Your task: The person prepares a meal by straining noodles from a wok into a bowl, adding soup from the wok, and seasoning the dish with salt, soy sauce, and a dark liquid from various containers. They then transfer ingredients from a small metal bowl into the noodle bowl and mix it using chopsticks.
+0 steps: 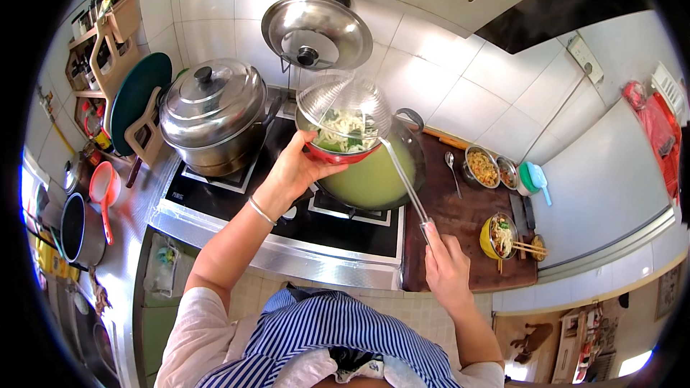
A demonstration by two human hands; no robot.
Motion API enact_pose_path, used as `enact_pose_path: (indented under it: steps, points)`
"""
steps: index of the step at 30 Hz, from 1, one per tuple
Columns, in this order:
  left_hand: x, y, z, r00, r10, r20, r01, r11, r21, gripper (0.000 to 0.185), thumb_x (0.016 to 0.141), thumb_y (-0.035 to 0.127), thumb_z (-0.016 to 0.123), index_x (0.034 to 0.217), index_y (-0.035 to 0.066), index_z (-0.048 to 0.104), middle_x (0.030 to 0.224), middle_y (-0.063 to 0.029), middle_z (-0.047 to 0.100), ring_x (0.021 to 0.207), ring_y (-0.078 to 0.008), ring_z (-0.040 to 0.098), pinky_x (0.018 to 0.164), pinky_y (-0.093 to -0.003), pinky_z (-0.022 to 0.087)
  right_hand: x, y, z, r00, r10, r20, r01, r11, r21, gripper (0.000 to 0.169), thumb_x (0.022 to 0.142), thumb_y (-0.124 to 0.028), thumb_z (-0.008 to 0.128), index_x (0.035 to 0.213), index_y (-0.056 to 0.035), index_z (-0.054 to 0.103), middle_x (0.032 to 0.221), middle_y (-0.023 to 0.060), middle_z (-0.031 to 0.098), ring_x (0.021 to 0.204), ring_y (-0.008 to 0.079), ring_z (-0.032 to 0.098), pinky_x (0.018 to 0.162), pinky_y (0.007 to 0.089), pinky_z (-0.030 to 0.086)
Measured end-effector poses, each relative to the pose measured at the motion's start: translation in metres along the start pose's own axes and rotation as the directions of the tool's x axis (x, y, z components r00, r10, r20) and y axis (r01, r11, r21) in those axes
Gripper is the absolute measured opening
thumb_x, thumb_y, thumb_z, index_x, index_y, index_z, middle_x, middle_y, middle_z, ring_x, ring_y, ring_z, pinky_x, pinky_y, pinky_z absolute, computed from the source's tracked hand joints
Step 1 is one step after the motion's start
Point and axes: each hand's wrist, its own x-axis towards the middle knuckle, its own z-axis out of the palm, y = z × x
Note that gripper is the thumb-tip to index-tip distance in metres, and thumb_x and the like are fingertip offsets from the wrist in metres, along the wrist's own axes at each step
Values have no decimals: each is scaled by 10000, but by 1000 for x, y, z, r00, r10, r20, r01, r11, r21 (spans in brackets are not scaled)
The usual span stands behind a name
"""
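Observation:
Over a wok of greenish liquid [377, 178] on the gas stove, my left hand [294, 170] holds a red bowl [342, 158]. Pale noodles [347, 124] and green leaves show inside it. The long metal handle of a wire-mesh strainer [345, 99] is in my right hand [444, 264]. The strainer's basket is directly above the bowl, tilted, and overlaps its rim in the view; whether they touch I cannot tell.
A lidded steel pot [215, 118] stands on the left burner. Against the tiled wall hangs a steel lid [317, 32]. The wooden board [447, 231] at right bears a yellow bowl [491, 240] with chopsticks, a spoon [453, 172] and a metal bowl of chopped food [481, 168].

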Motion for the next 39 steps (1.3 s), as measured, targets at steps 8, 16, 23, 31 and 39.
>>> enact_pose_path:
  steps: [8,16,23,31,39]
  points:
    - [-13,16,-24,993,26,-115,-16,996,85,523,865,254,500,1271,-42,354,1290,-230,428,1175,-391,454,953,-558,414,10,9,3,984,179,-18,-174,972,158,534,761,45,598,1273,-64,491,863,165,563,743,321,561,662,375,479]
    - [-37,41,-34,994,54,-98,-38,986,164,559,874,240,506,1326,-6,290,1339,-220,379,1226,-394,404,958,-565,406,37,106,35,883,225,411,-169,971,-169,576,788,-1,543,1324,-181,429,884,176,546,777,356,590,685,436,489]
    - [-45,48,-45,991,53,-123,-31,984,173,581,872,246,514,1337,-5,272,1340,-226,370,1222,-404,403,940,-571,423,82,121,36,820,207,534,-78,964,-255,575,785,-1,521,1324,-184,438,927,188,568,809,348,613,690,427,506]
    - [-52,51,-49,990,69,-125,-50,988,146,531,882,217,490,1309,-29,292,1315,-242,382,1206,-405,412,940,-580,422,96,136,-61,218,404,888,-842,538,-37,555,839,9,510,1370,-40,358,634,39,513,376,69,415,322,231,326]
    - [-58,57,-55,985,104,-135,-83,985,150,569,882,232,503,1340,0,258,1351,-239,336,1216,-431,395,940,-589,412,43,77,14,170,125,977,-985,6,171,340,911,-138,496,1247,-91,475,666,31,507,412,46,403,298,203,303]
